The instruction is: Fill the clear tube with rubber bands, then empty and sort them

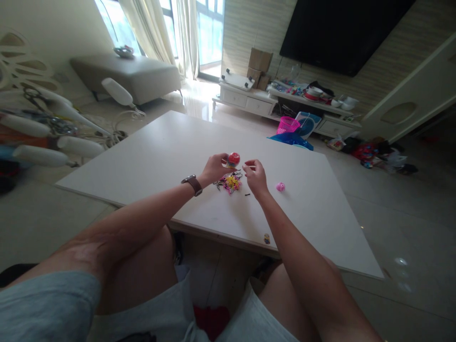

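left fingers point(221, 156) gripping red-topped container point(233, 159), right fingers point(253, 164) — grip unclear, colourful pile point(232, 183), pink ball point(280, 187) nearby

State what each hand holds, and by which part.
The left hand grips a red-topped round object by its left side. Whether the right hand holds anything cannot be told.

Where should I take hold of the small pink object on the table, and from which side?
Probably best around the widest part of the pink object, coming from above with the right hand, which is nearer. It looks rounded, so gripping opposite sides should stop it rolling, and the table around it leaves room on both sides.
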`<state>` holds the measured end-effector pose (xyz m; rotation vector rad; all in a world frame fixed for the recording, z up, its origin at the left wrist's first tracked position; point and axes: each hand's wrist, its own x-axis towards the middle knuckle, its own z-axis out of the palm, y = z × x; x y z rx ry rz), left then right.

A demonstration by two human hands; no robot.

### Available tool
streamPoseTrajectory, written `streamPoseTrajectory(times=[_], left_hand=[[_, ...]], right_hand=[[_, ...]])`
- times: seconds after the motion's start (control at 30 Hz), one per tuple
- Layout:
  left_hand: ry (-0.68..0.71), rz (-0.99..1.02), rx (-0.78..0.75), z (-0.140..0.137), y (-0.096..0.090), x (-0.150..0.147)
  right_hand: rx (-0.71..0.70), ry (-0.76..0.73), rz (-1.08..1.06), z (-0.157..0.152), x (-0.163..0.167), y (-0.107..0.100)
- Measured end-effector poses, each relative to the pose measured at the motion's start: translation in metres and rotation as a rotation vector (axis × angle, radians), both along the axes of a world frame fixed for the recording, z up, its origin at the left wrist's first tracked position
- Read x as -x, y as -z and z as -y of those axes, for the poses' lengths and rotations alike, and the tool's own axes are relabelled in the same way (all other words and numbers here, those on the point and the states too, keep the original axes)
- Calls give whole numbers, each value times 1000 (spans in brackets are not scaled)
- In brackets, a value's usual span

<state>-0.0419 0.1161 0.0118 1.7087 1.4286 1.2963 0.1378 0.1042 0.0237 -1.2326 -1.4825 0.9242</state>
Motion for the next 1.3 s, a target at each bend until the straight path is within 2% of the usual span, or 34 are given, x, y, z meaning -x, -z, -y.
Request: streamPoseTrajectory(times=[0.2,0.33,0.4,0.47,0.57,0.63,0.7,0.73,0.9,0.93,1.03,1.1,1.23,1.3], left_hand=[[-25,7,-135,4,-10,3],[-6,-41,-87,6,-8,4],[-10,-40,-101,6,-6,4],[3,-64,-106,6,-4,3],[31,-88,-115,7,-3,2],[48,-110,-122,7,-4,2],[61,-129,-119,7,-4,2],[60,-129,-116,7,-5,2],[24,-109,-114,7,-9,2],[19,-115,-115,7,-10,2],[35,-132,-112,8,-12,2],[48,-129,-112,9,-14,1],[27,-145,-113,10,-16,1],[43,-166,-103,9,-16,2]], right_hand=[[-14,-4,31,0,0,-1],[-19,0,39,2,-1,-3],[-62,3,31,7,-1,-7],[-164,-19,42,13,-1,-12],[-305,-177,163,21,-2,-20],[-353,-352,301,24,-1,-24],[-404,-445,413,26,-1,-27],[-437,-434,448,27,-1,-29],[-580,-179,563,29,-5,-37],[-579,-189,606,27,-6,-37],[-516,-346,727,23,-8,-33],[-496,-385,734,23,-8,-31],[-566,-210,611,26,-7,-32],[-562,-218,604,26,-7,-31]])
